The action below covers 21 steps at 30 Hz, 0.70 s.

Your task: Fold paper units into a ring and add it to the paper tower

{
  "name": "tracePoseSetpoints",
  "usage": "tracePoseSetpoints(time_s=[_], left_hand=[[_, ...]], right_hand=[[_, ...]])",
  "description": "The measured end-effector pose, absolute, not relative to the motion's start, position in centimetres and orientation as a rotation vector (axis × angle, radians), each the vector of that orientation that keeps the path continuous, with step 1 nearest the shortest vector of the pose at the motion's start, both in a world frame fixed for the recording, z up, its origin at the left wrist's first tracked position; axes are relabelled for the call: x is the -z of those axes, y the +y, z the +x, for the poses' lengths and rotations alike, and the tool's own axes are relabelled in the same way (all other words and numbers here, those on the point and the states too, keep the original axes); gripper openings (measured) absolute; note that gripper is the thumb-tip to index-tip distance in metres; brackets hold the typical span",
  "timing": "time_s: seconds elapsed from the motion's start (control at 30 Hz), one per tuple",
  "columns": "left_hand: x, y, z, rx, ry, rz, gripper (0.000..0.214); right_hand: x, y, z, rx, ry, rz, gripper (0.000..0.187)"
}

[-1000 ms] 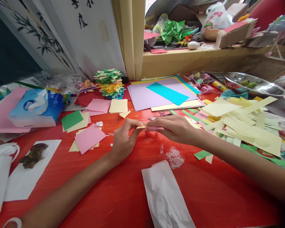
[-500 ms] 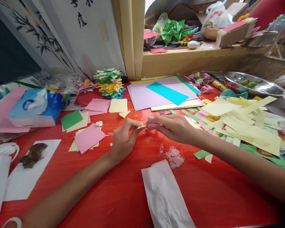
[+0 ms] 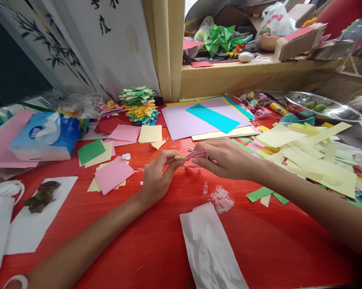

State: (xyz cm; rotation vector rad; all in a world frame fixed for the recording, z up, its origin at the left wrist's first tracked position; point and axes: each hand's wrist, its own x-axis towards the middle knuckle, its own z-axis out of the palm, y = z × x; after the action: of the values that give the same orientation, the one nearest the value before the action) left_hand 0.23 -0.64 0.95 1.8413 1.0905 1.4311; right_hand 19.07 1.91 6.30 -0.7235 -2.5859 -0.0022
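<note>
Red and slightly glossy, the tabletop stretches out before me, crowded with coloured paper along its far side. At its middle, the person's left hand pinches the yellow end of a small folded paper piece between thumb and forefinger. From the right, the right hand grips the pink end of it, thumb below and fingers above, their tips partly hidden from me. So the piece sits between the two hands, over the tabletop, its pink layers slightly fanned.

Just nearer than the hands lies a little heap of white crumbs, and beside that, at the near edge, a creased white paper. To the left of the left hand I see a pink square resting on pale yellow ones, then a green square a bit farther off. Right of the right hand, pale paper strips are piled loosely over one another.

Farther back, a bright blue strip lies across a purple sheet. Left of that stands a stack of folded papers in green, yellow and blue; a blue tissue pack sits at far left, and a shiny metal dish holding green fruit at far right.
</note>
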Motion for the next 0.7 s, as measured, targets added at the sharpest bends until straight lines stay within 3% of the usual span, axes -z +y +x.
tracePoseSetpoints(time_s=[0.23, 0.47, 0.7], left_hand=[[-1.5, -0.8, 0.3, -1.390, 1.094, 1.805, 0.015], [-1.9, -1.3, 0.4, -1.316, 1.031, 1.666, 0.021], [-2.1, -1.2, 0.6, -1.297, 1.001, 1.501, 0.016]], right_hand=[[-6.3, 1.8, 19.0, -0.282, -2.599, -0.919, 0.038], [-7.1, 1.5, 19.0, -0.303, -2.621, -0.892, 0.034], [-7.5, 1.5, 18.8, -0.824, -2.409, -1.074, 0.043]])
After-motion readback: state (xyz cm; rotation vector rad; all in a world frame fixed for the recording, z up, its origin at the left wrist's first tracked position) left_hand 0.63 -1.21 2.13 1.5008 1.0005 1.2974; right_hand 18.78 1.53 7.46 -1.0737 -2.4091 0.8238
